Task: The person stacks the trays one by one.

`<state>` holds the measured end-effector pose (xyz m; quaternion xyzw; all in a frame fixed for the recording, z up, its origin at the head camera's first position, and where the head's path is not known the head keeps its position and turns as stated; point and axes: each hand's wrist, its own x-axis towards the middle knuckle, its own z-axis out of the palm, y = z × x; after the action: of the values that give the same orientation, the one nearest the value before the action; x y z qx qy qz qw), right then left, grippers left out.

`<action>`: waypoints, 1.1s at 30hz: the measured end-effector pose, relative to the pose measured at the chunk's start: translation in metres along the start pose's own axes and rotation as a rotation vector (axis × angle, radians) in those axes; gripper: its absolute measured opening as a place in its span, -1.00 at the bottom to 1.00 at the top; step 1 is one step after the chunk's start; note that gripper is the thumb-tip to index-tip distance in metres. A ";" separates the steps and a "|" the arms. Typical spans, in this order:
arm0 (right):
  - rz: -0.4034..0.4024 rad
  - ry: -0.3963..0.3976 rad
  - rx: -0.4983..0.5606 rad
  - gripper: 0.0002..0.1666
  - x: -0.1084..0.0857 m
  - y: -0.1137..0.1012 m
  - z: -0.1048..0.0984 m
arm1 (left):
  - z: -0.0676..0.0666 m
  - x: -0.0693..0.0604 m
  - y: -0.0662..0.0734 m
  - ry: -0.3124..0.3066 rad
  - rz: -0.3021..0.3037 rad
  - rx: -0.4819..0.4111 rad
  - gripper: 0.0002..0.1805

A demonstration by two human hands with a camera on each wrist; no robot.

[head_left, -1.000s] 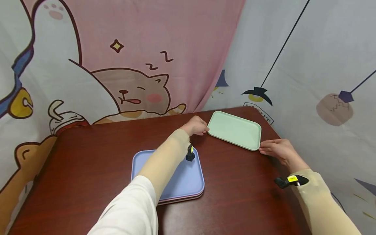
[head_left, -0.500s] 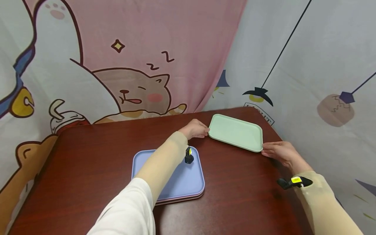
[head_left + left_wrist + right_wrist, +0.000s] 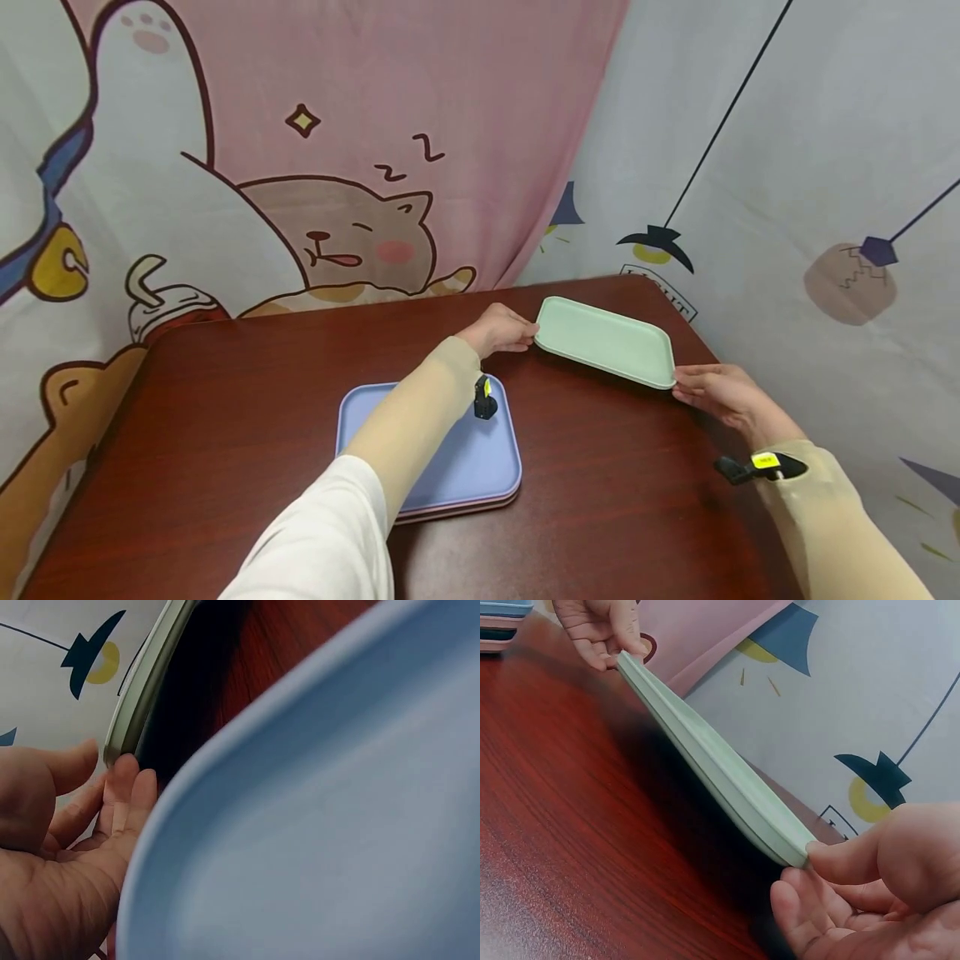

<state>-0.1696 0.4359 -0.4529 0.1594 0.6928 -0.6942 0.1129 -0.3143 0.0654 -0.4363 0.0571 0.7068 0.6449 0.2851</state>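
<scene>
A pale green rectangular tray is held between both hands near the far right of the table. My left hand pinches its left end, thumb above and fingers beneath. At the near right corner, the right hand grips the rim between thumb and fingers. The right wrist view has the green tray raised off the tabletop, a dark shadow below it. Under my left forearm lies a stack of trays with a blue tray on top; this blue tray fills much of the left wrist view.
The dark red-brown wooden table spans the view. A printed curtain hangs behind it and along its right side. Lower trays of the stack show pink and dark edges.
The green tray has shifted slightly right and towards me, with both hands moving along with it. The stack with the blue tray stays put.
</scene>
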 end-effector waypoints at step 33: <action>-0.074 -0.093 -0.045 -0.71 -0.016 -0.018 0.005 | -0.013 -0.024 0.016 0.007 0.019 -0.034 -0.76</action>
<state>-0.1622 0.4299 -0.4302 0.0986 0.7077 -0.6887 0.1230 -0.3050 0.0454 -0.4131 0.0565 0.6962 0.6596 0.2774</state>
